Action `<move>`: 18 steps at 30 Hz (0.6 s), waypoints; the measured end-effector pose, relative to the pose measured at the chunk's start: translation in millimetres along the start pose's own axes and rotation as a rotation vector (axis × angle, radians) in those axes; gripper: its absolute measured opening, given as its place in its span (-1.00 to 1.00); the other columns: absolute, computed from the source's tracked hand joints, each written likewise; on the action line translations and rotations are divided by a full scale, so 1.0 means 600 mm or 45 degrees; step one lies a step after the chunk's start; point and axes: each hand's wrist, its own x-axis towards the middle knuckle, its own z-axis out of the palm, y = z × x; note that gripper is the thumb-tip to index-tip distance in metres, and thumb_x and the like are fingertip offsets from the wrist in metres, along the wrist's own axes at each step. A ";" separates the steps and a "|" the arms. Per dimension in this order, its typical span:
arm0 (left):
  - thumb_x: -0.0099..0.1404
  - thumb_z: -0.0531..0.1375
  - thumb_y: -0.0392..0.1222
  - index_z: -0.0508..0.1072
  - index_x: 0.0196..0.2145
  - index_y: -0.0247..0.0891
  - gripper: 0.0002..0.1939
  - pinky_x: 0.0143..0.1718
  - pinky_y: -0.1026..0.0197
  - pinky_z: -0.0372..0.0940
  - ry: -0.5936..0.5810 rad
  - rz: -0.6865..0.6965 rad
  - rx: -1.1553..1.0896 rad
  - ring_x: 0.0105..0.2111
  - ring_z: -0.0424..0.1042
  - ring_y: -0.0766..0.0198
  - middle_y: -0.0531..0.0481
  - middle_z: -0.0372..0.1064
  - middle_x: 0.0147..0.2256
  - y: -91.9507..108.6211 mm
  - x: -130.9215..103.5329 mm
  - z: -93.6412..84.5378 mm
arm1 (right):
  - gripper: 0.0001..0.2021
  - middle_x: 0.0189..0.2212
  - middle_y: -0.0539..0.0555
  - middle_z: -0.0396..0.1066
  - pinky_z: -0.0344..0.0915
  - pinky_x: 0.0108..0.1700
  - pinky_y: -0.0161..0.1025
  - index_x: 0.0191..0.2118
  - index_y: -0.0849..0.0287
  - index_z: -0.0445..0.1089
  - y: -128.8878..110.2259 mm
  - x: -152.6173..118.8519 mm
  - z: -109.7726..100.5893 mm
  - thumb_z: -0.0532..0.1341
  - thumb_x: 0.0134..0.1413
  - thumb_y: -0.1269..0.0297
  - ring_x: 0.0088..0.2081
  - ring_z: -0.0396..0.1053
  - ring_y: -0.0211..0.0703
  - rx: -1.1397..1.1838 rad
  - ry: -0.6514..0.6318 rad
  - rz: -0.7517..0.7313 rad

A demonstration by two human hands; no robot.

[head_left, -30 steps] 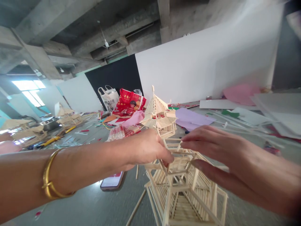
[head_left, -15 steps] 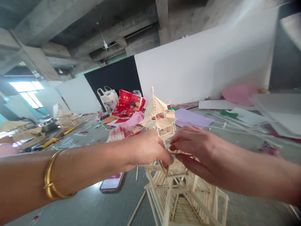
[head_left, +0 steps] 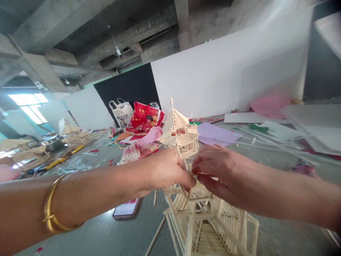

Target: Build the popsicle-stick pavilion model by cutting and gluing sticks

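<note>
A pagoda-like model built of thin wooden sticks (head_left: 204, 231) stands in front of me, with slatted sloping sides and an open frame at its top. My left hand (head_left: 169, 170) has its fingers closed on the upper frame. My right hand (head_left: 217, 167) pinches a thin wooden stick (head_left: 209, 175) lying across that frame. The thumbs and fingertips of both hands nearly meet there, and the fingers hide part of the joint. Just behind the hands rises a tiered stick tower (head_left: 179, 133) with a pointed roof.
A phone (head_left: 125, 209) lies left of the model, below my left forearm. Loose sticks (head_left: 155, 234) lie beside it. Farther back are a red bag (head_left: 144, 119), a white bag (head_left: 122, 113), purple paper (head_left: 217, 134), a yellow cutter (head_left: 55, 163) and more stick models (head_left: 29, 154).
My right fingertips have come slightly closer to my left thumb, and the stick shifted a little with them. The view has moved slightly; the model stays in place.
</note>
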 end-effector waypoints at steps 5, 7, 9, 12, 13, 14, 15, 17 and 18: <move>-0.08 0.21 -0.11 0.47 -0.64 -0.24 -0.85 -0.54 0.28 -0.06 -0.021 0.029 -0.050 -0.56 0.14 0.36 0.15 0.18 -0.67 -0.008 0.002 0.001 | -0.84 -0.41 0.08 0.34 0.20 -0.13 -0.19 -0.43 0.23 0.38 -0.003 -0.001 -0.001 0.06 0.02 0.44 -0.24 0.28 -0.19 -0.007 -0.014 0.000; -0.08 0.21 -0.13 0.47 -0.63 -0.25 -0.86 -0.52 0.28 -0.05 -0.026 0.042 -0.074 -0.56 0.15 0.36 0.14 0.19 -0.66 -0.007 0.000 0.000 | -0.85 -0.40 0.08 0.34 0.21 -0.12 -0.19 -0.41 0.22 0.37 -0.002 -0.002 -0.002 0.06 0.02 0.45 -0.23 0.29 -0.19 -0.002 -0.004 0.008; -0.07 0.20 -0.15 0.48 -0.61 -0.26 -0.86 -0.49 0.28 -0.02 -0.043 0.071 -0.113 -0.54 0.17 0.35 0.13 0.23 -0.64 -0.003 -0.004 0.000 | -0.85 -0.38 0.07 0.35 0.22 -0.11 -0.19 -0.37 0.21 0.37 -0.001 -0.005 -0.005 0.06 0.02 0.45 -0.22 0.29 -0.19 -0.015 0.024 0.011; -0.04 0.18 -0.16 0.48 -0.59 -0.27 -0.85 -0.49 0.28 -0.03 -0.049 0.078 -0.110 -0.54 0.14 0.37 0.14 0.18 -0.64 0.007 -0.012 -0.002 | -0.85 -0.33 0.07 0.36 0.23 -0.12 -0.18 -0.34 0.20 0.37 -0.001 -0.010 -0.015 0.06 0.03 0.42 -0.20 0.29 -0.18 -0.052 0.111 0.010; -0.03 0.18 -0.15 0.48 -0.59 -0.27 -0.85 -0.51 0.28 -0.06 -0.038 0.058 -0.082 -0.55 0.10 0.38 0.14 0.14 -0.65 0.009 -0.014 -0.003 | -0.86 -0.32 0.07 0.36 0.24 -0.13 -0.18 -0.34 0.19 0.36 -0.001 -0.011 -0.020 0.06 0.04 0.40 -0.20 0.30 -0.18 -0.065 0.135 0.016; -0.03 0.18 -0.14 0.48 -0.60 -0.27 -0.84 -0.54 0.28 -0.09 -0.022 0.035 -0.050 -0.57 0.06 0.39 0.15 0.09 -0.66 0.010 -0.015 -0.004 | -0.85 -0.32 0.06 0.36 0.24 -0.14 -0.18 -0.34 0.19 0.36 -0.002 -0.013 -0.025 0.05 0.05 0.39 -0.21 0.30 -0.19 -0.080 0.153 0.021; -0.04 0.18 -0.12 0.47 -0.62 -0.26 -0.83 -0.57 0.27 -0.13 -0.007 0.021 -0.026 -0.59 0.02 0.40 0.16 0.03 -0.68 0.009 -0.016 -0.006 | -0.85 -0.30 0.05 0.36 0.24 -0.15 -0.19 -0.33 0.18 0.36 -0.002 -0.015 -0.031 0.04 0.06 0.38 -0.20 0.30 -0.19 -0.099 0.173 0.024; -0.04 0.19 -0.06 0.44 -0.64 -0.26 -0.79 -0.59 0.27 -0.17 0.013 0.017 0.021 -0.63 -0.05 0.41 0.17 -0.05 -0.69 0.006 -0.016 -0.011 | -0.83 -0.24 0.02 0.36 0.24 -0.15 -0.23 -0.25 0.14 0.35 0.000 -0.022 -0.040 0.04 0.09 0.36 -0.17 0.29 -0.22 -0.162 0.208 0.020; -0.04 0.20 -0.03 0.44 -0.65 -0.25 -0.76 -0.60 0.26 -0.18 0.031 0.013 0.058 -0.64 -0.07 0.41 0.17 -0.07 -0.70 0.004 -0.016 -0.015 | -0.81 -0.21 0.00 0.35 0.23 -0.14 -0.24 -0.20 0.12 0.34 0.002 -0.026 -0.044 0.04 0.10 0.34 -0.14 0.28 -0.23 -0.201 0.225 0.020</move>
